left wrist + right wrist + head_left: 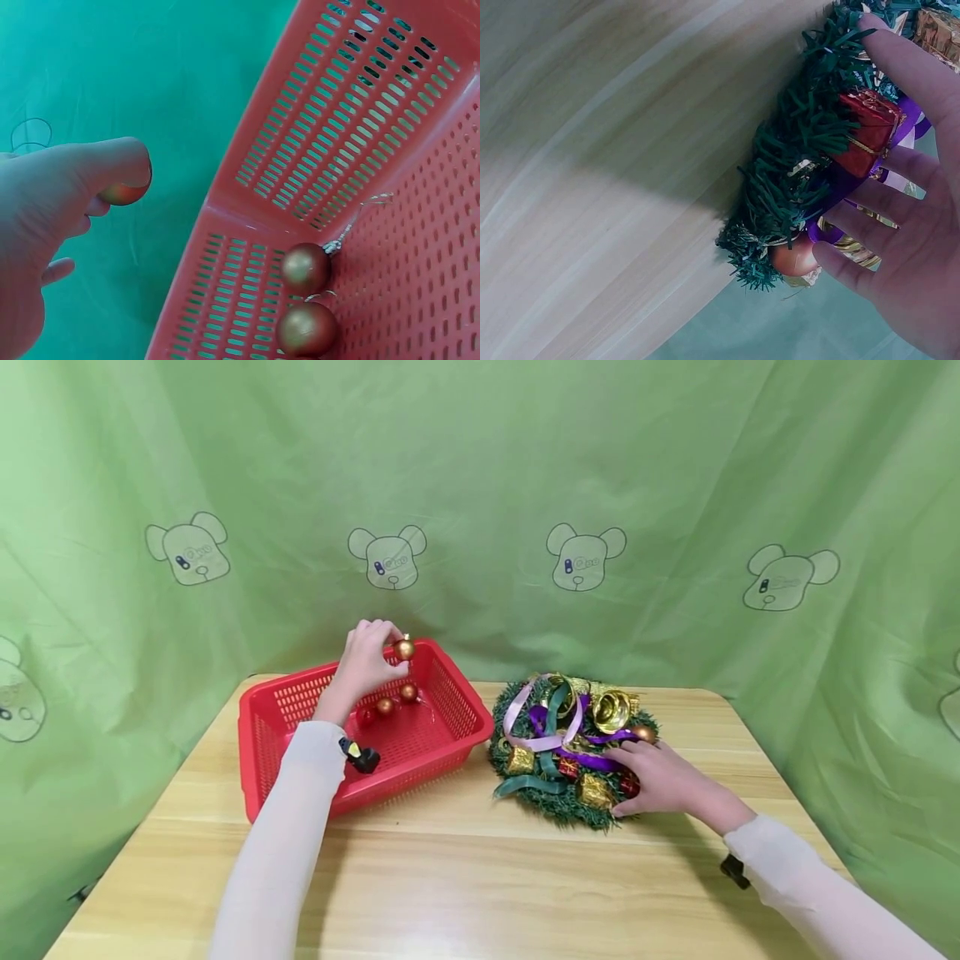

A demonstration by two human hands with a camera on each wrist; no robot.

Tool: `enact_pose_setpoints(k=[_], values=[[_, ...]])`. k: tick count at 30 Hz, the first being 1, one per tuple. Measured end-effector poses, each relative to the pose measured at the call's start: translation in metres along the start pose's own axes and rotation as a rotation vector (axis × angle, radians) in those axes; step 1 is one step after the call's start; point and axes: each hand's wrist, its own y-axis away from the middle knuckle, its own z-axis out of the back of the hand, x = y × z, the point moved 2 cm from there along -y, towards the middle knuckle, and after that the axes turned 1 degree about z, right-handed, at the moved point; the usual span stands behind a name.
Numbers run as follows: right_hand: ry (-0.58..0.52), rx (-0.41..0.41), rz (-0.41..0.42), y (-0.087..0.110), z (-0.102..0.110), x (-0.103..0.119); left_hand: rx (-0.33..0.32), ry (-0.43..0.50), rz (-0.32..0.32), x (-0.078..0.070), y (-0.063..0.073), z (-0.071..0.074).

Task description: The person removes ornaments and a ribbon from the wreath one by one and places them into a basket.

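Note:
Between thumb and fingers, my left hand (369,657) pinches a gold ball ornament (404,649) above the far side of a red plastic basket (442,750). In the left wrist view the thumb covers much of that ball. Two more gold balls (306,330) lie inside the basket, beside a red ball (365,717). My right hand (663,779) rests with spread fingers on the right side of a green wreath (555,810). Its fingers lie near a red gift box (868,133), a purple ribbon (596,762) and another gold ball (795,256) on the wreath.
Gold bells (611,711), small gold gift boxes (595,792), a pink ribbon (517,718) and a dark green ribbon (532,785) decorate the wreath. Basket and wreath stand side by side on a wooden table (480,877). A green curtain (480,460) hangs behind and around it.

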Motion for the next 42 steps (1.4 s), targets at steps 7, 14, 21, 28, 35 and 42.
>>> enact_pose_setpoints(k=[7, 14, 21, 28, 35, 42], values=[[0.005, -0.010, 0.001, 0.002, -0.002, 0.000, 0.080, -0.044, -0.013, 0.003, 0.002, -0.011], [0.005, -0.016, 0.003, 0.003, -0.002, -0.001, 0.165, -0.090, -0.028, 0.003, 0.003, -0.023], [0.000, -0.010, -0.002, 0.002, -0.001, 0.000, 0.218, -0.124, -0.035, 0.003, 0.004, -0.030], [0.007, -0.013, 0.005, 0.002, 0.000, 0.000, 0.222, -0.134, -0.033, 0.006, 0.005, -0.032], [0.013, -0.014, 0.008, 0.001, 0.002, 0.000, 0.252, -0.169, -0.046, 0.006, 0.005, -0.038], [0.008, -0.005, 0.000, 0.000, 0.000, 0.000, 0.254, -0.214, -0.105, 0.001, 0.001, -0.040]])
